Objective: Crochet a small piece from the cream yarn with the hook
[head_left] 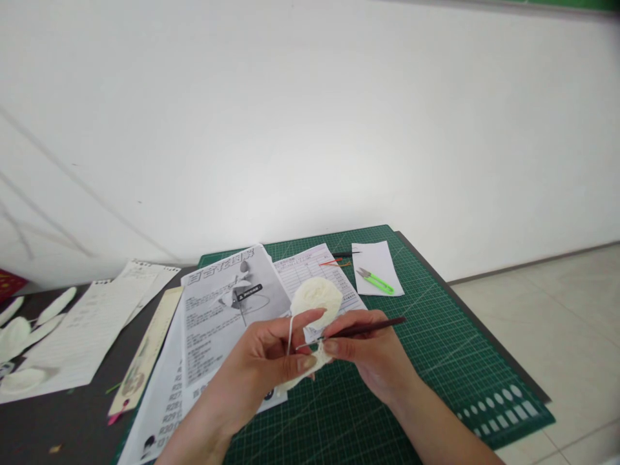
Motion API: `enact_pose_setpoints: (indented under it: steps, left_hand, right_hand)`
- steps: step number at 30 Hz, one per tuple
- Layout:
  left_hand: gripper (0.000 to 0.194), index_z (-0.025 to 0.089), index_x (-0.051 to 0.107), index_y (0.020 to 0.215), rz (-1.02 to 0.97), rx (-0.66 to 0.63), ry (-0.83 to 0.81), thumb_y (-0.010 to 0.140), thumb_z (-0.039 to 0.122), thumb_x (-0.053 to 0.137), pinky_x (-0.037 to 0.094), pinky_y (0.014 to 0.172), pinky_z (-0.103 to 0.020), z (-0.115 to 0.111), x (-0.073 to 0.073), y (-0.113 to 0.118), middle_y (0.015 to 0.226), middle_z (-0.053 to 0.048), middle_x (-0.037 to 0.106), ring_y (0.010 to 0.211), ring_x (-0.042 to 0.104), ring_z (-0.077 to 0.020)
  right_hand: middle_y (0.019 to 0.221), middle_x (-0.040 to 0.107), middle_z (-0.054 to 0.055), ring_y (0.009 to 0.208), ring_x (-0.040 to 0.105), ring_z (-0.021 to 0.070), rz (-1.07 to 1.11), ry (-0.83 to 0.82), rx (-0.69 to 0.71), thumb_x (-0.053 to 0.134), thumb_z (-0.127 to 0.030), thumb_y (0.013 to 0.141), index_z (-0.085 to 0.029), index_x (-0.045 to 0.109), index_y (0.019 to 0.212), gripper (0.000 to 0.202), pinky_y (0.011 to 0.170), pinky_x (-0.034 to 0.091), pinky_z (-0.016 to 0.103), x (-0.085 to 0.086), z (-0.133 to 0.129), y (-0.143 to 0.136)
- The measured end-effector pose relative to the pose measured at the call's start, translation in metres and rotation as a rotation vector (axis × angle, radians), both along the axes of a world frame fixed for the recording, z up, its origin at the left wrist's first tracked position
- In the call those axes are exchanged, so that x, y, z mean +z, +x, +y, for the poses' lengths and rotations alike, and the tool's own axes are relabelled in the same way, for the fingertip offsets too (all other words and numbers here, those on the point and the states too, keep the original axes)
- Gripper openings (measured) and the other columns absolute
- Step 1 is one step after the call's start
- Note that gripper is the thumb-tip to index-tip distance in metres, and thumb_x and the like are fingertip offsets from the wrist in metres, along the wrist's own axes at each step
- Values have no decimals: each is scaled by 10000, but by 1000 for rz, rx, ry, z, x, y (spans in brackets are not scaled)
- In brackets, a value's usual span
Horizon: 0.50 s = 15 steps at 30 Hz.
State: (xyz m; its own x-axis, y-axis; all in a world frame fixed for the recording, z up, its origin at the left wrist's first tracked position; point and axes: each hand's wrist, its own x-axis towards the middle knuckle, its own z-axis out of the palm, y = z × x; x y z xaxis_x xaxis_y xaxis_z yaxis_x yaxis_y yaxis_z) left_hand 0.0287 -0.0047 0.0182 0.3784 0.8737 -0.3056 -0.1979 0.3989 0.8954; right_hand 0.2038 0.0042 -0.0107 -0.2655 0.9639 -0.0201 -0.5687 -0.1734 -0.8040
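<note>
My left hand (pixel 278 355) pinches a small cream crochet piece (pixel 317 358) between thumb and fingers, and a strand of cream yarn (pixel 290 336) runs over its raised index finger. In my right hand (pixel 371 349) is a crochet hook (pixel 375 327) with a dark handle, held like a pen. Its thin metal tip points left, at the top edge of the crochet piece; whether a loop is on it is too small to tell. Just beyond my hands lies a ball of cream yarn (pixel 317 298), resting on printed sheets.
A green cutting mat (pixel 349 413) covers much of the table, with pattern sheets (pixel 232 310) on its left. Green thread snips (pixel 376 281) lie on white paper (pixel 380 255). Further left are a ruler-like bookmark (pixel 148 349), handwritten sheets (pixel 92 329) and white petal-shaped pieces (pixel 24 339). A white wall (pixel 310 129) stands behind.
</note>
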Motion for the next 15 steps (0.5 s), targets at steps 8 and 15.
enact_pose_setpoints:
  steps: [8,15]
  left_hand:
    - [212,240,774,881,-5,-60,19,677,191,804,307,526,-182,-1,6,-3,645,47,508,574,447,-68]
    - [205,217,788,876,61,-11,91,715,341,761,347,522,-235,2,11,-4,689,0,583,571,487,-107]
  right_hand:
    - [681,774,-5,592,693,111,-13,35,18,846,-106,570,-222,779,689,180,578,567,177,2,-2,1]
    - [664,763,9,589,675,133,-96,13,-18,869,-159,553,-224,776,670,163,576,559,226,1,-2,4]
